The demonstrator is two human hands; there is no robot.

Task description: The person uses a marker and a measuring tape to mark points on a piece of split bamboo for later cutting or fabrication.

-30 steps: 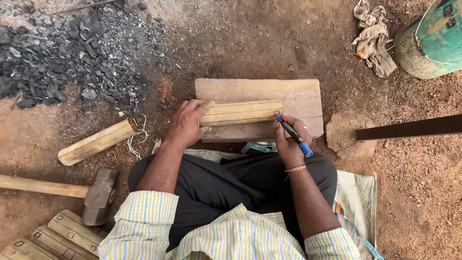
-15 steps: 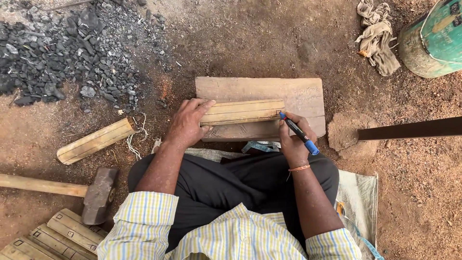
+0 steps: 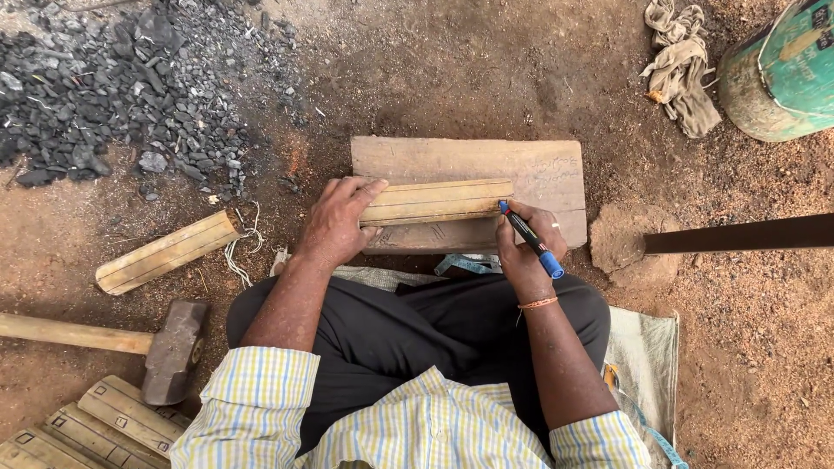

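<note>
wooden grooved pale strip (image 3: 436,201) sits mid-frame on the flat brown wood slab (image 3: 539,174), left hand (image 3: 337,221) pressing its left end flat, right hand (image 3: 524,252) gripping a blue marker pen (image 3: 530,239) at its right end, so i'd pin it firmly while marking.

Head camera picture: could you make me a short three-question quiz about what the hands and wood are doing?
1. True or false: the left hand presses on the grooved strip.
2. What does the right hand hold? A) hammer B) blue pen C) rag
3. What does the strip rest on?

Key: 1 true. 2 B. 3 the wooden board lying on the dirt.
</note>
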